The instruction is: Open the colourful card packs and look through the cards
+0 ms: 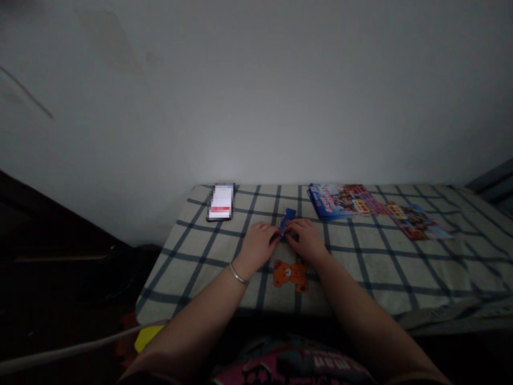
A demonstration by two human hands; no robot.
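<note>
- Take the small blue piece (287, 216) as the centre of your dial, with 12 o'clock away from you towards the wall (280, 96); the piece is between your fingertips, its far end leaning towards 1 o'clock.
- Your left hand (258, 245) comes in from the 8 o'clock side, thumb and fingers drawn together in a pinch on the near left edge of the blue piece.
- Your right hand (308, 239) comes in from the 4 o'clock side, fingers bent and pinching the same piece along its right edge; the two sets of fingertips are just beside each other.
- You cannot tell from here whether the blue piece rests on the checked cloth (200, 256) or is raised slightly off it.
- A silver bangle (238, 274) circles your left wrist.
- At 6 o'clock, between your forearms, is an orange bear figure (290, 275); whether it is printed on the cloth is unclear.
- Towards 10 o'clock a phone (220, 202) lies with its screen lit, well apart from your left hand.
- At 2 o'clock lies an overlapping stack of colourful leaflets (340, 201), blue at its near left edge.
- Near 3 o'clock, beyond that stack, a single leaflet (417, 220) lies at a slant.
- Around 8 o'clock, below the table's edge, a yellow patch (149, 338) shows beside your left forearm.
</note>
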